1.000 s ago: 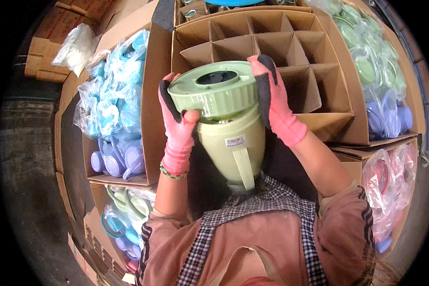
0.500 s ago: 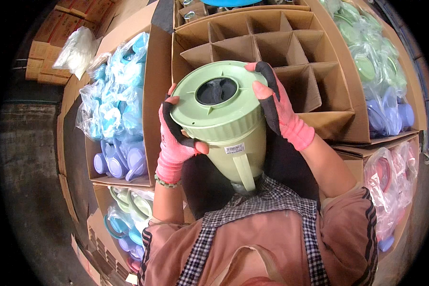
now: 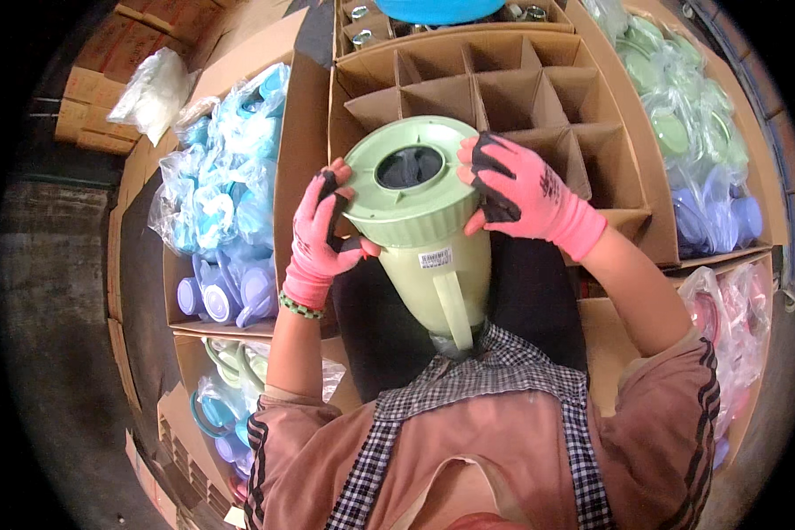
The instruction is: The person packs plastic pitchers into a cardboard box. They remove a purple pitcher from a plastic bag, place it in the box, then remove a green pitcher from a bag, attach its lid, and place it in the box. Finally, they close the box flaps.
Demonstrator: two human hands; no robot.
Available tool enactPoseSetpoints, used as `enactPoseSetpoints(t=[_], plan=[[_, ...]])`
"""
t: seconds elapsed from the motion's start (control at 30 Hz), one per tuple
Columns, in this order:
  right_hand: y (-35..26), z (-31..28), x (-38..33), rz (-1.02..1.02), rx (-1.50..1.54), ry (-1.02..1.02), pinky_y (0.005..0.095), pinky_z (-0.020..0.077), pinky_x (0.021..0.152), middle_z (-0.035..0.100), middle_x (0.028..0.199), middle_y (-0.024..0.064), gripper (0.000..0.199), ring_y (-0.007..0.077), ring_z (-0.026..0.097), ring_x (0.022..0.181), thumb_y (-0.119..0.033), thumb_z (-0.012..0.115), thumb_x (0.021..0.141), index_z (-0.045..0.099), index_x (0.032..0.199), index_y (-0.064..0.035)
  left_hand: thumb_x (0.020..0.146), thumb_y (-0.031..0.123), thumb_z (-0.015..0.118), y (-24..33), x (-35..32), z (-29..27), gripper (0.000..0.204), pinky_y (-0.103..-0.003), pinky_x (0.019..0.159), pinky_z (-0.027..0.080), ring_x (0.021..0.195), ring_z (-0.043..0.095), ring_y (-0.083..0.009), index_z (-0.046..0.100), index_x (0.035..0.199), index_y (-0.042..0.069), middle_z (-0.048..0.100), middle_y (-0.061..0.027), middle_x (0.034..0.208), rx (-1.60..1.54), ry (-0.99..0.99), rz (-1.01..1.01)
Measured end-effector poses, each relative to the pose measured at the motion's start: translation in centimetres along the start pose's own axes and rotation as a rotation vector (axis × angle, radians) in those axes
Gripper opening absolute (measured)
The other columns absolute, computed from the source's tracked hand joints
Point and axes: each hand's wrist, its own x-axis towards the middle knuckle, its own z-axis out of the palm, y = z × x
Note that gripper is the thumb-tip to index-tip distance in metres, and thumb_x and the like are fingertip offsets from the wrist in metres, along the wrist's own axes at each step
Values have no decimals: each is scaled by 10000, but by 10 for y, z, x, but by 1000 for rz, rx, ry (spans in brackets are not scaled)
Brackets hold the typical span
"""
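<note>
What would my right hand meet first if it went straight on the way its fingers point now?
Your right hand would first meet the rim of the green ribbed top piece; its fingertips seem to touch it, though depth is hard to judge.

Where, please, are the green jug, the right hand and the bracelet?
Green jug (image 3: 420,283): head view, on its side wall.
Right hand (image 3: 523,187): head view, on its gloved back.
Bracelet (image 3: 301,307): head view, on its band.

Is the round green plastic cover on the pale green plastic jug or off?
On: the round green plastic cover sits atop the pale green plastic jug, with no gap showing between them.
</note>
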Motion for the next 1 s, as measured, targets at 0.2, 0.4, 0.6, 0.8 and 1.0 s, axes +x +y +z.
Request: enactPoseSetpoints(t=[0.2, 0.4, 0.6, 0.8, 1.0], plan=[[-12, -1, 3, 113, 65, 62, 404, 344, 923, 432, 1178, 167, 593, 327, 402, 1123, -310, 673, 667, 442, 1127, -16, 595, 412, 719, 33, 4, -11, 771, -436, 927, 343, 1158, 354, -386, 404, 1150, -21, 359, -247, 1234, 131, -131, -233], [48, 38, 17, 749, 939, 586, 307, 324, 928, 409, 1238, 81, 632, 184, 411, 1101, -515, 306, 865, 365, 1232, -4, 746, 280, 600, 83, 25, 19, 661, -393, 977, 242, 1196, 263, -369, 286, 1225, -51, 334, -221, 1233, 21, 75, -454], [-6, 45, 29, 857, 1007, 522, 236, 383, 787, 521, 915, 20, 501, 95, 469, 840, -486, 404, 855, 509, 1015, -22, 815, 306, 493, 23, 9, 16, 436, -335, 950, 273, 1118, 388, -242, 457, 1104, -19, 421, -143, 1195, -509, 288, -617], [15, 48, 34, 896, 1001, 496, 225, 386, 731, 501, 857, 2, 512, 78, 446, 784, -508, 419, 841, 524, 965, -22, 866, 339, 405, 18, 20, 26, 434, -316, 918, 306, 1058, 442, -212, 482, 1093, -23, 510, -128, 1102, -427, 397, -673], [26, 40, 49, 1048, 1083, 517, 218, 393, 712, 509, 816, 16, 620, 92, 474, 770, -606, 449, 770, 529, 935, -15, 894, 284, 363, 11, 32, 19, 369, -268, 778, 383, 856, 502, -158, 533, 973, -33, 567, -91, 904, -415, 348, -862]])
